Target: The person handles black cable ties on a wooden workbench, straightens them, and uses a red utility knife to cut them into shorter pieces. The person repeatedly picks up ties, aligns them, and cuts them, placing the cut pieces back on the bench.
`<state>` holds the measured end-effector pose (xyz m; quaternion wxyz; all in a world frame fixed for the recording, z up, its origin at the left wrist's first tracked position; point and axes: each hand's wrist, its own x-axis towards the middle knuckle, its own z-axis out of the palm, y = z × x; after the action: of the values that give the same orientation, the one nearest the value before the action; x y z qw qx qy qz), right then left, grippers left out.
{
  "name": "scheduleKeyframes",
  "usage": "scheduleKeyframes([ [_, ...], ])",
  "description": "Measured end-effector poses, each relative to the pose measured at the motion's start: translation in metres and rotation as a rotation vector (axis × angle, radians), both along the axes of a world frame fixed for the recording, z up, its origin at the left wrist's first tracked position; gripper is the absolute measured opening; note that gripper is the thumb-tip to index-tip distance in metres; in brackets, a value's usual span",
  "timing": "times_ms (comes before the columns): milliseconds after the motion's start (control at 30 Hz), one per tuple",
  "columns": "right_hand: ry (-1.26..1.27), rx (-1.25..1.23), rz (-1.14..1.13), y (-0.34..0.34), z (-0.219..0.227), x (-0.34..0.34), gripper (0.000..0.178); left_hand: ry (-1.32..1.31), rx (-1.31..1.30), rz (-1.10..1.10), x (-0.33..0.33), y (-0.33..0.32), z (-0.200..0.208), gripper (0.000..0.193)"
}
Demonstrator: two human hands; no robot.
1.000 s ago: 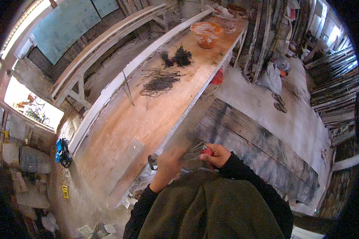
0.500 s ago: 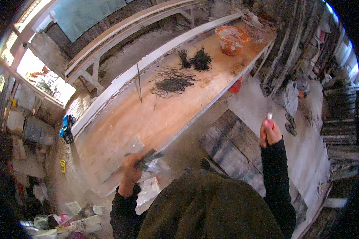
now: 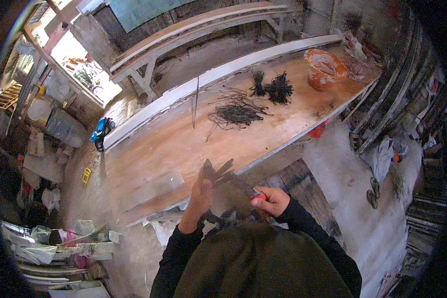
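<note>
My left hand (image 3: 199,193) is closed around a few dark flat strips (image 3: 223,170), which stick out over the bench's near edge. Just to its right, my right hand (image 3: 275,201) grips a red-handled tool (image 3: 259,196). A light metal collar and a dark, flat, blade-like part point from the handle toward the strips; blur hides its exact kind. Beyond both hands, a loose pile of thin black wires (image 3: 238,114) lies on the long wooden bench (image 3: 149,154). Two tied black bundles (image 3: 279,88) sit behind it, and a thin rod leans over the back rail.
An orange bucket (image 3: 325,69), smeared with pale residue, stands tilted at the bench's far right end. A white rail (image 3: 184,89) runs along the back. Wooden boards (image 3: 303,186) lie on the floor at the right, sandals (image 3: 372,192) farther out. Scrap (image 3: 79,248) fills the lower left.
My right hand has swung in from the far right, bringing the red-handled tool close to the strips in my left hand. My left hand has shifted slightly right; the whole view has turned.
</note>
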<state>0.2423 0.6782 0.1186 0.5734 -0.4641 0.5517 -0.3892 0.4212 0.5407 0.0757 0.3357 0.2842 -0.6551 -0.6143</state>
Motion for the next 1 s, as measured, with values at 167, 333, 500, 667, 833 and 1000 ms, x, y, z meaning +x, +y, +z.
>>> scheduleKeyframes([
  [167,0.074,-0.19,-0.024,-0.02,-0.005,-0.002,0.022,-0.278,-0.231,0.066,0.012,-0.022,0.006,0.036],
  [333,0.388,-0.28,0.041,-0.058,0.004,0.01,0.032,-0.442,-0.418,0.104,0.018,-0.038,0.032,0.027],
  [500,0.502,-0.124,0.133,-0.097,0.01,0.023,0.035,-0.438,-0.528,0.121,0.031,-0.066,0.047,0.027],
  [667,0.475,-0.188,0.086,-0.119,0.012,0.032,0.034,-0.408,-0.671,0.201,0.04,-0.09,0.052,0.025],
  [833,0.37,-0.161,0.053,-0.133,0.013,0.038,0.033,-0.43,-0.622,0.233,0.046,-0.106,0.057,0.021],
  [1000,0.381,-0.105,0.079,-0.147,0.011,0.05,0.033,-0.438,-0.719,0.305,0.053,-0.118,0.049,0.021],
])
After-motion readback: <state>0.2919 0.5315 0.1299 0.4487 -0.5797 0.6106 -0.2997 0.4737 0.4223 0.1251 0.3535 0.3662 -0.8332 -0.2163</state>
